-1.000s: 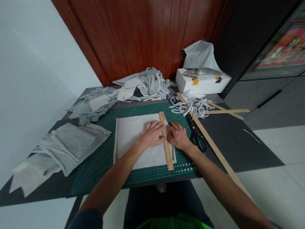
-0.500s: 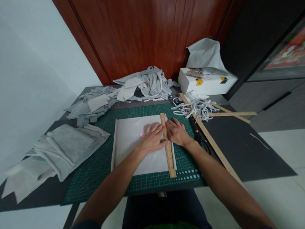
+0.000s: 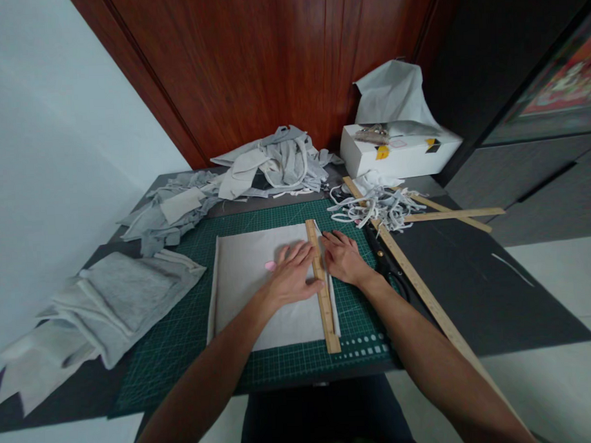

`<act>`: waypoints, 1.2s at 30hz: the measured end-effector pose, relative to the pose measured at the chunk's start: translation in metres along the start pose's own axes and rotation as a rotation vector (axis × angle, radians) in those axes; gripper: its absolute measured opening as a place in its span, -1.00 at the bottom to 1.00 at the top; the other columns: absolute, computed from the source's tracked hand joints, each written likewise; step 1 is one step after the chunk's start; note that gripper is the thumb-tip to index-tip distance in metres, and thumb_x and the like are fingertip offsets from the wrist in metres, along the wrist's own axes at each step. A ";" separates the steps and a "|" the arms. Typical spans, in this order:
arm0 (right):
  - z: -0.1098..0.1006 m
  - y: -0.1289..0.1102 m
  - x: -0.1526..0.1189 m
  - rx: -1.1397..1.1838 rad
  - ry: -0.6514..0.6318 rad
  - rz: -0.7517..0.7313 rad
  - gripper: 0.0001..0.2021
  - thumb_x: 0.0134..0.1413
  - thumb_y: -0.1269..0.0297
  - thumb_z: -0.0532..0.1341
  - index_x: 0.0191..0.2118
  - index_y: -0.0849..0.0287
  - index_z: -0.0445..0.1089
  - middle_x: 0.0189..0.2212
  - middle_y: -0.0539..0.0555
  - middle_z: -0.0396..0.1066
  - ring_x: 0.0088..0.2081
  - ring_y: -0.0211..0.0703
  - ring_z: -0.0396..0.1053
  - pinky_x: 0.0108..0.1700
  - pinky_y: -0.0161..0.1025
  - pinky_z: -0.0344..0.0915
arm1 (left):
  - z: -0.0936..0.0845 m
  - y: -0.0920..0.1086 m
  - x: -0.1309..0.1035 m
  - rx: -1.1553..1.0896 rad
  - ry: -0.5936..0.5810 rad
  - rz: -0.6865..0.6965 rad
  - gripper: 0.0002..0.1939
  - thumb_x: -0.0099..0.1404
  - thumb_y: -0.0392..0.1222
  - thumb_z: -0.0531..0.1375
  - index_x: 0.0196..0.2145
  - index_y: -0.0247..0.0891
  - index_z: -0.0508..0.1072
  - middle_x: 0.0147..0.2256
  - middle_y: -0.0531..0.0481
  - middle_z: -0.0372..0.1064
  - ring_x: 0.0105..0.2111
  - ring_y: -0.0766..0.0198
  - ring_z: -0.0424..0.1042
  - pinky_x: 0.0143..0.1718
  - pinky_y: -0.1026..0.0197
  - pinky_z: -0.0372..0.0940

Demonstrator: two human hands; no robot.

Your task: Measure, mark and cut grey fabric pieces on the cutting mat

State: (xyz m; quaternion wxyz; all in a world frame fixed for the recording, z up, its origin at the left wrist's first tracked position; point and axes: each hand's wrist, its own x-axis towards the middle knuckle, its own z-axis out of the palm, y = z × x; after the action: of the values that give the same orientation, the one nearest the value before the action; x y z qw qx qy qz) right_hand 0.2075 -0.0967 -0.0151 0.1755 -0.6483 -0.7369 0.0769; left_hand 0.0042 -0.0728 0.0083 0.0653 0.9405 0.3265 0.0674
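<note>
A pale fabric piece [image 3: 239, 275] lies flat on the green cutting mat [image 3: 173, 329], with a folded strip along its left edge. Near its right edge a short wooden ruler [image 3: 326, 311] lies lengthwise on top. My left hand [image 3: 293, 273] rests spread on the fabric, its fingertips and thumb touching the ruler. Just right of the ruler, my right hand [image 3: 344, 255] presses at the fabric's right edge, fingers bent and slightly apart; the fingertips are partly hard to make out. A small pink piece [image 3: 270, 266] sits beside my left fingers.
Grey fabric [image 3: 128, 292] is stacked at the left, and scraps [image 3: 284, 164] are heaped at the back. Right of the mat lie black scissors [image 3: 397, 279], a long wooden ruler [image 3: 439, 313] and tangled strips [image 3: 379, 205]. A white box [image 3: 404, 153] stands behind.
The view has shifted slightly. My left hand's fingers have spread a little more, and its thumb has slid down along the ruler. My right hand stays at the fabric's edge.
</note>
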 end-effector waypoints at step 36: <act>0.000 0.013 -0.004 0.189 -0.043 -0.149 -0.32 0.21 0.37 0.13 0.46 0.19 0.21 0.46 0.26 0.15 0.49 0.33 -0.05 0.35 0.39 0.10 | 0.009 0.007 0.004 0.038 -0.043 -0.054 -0.14 0.47 0.31 0.06 0.50 -0.26 0.05 0.48 -0.26 0.03 0.50 -0.16 -0.08 0.47 -0.29 -0.21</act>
State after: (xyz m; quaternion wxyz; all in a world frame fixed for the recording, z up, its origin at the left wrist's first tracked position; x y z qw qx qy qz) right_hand 0.2196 -0.0985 -0.0198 0.2254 -0.5704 -0.7761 0.1466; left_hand 0.0127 -0.0767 0.0014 0.0565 0.9336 0.3516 0.0391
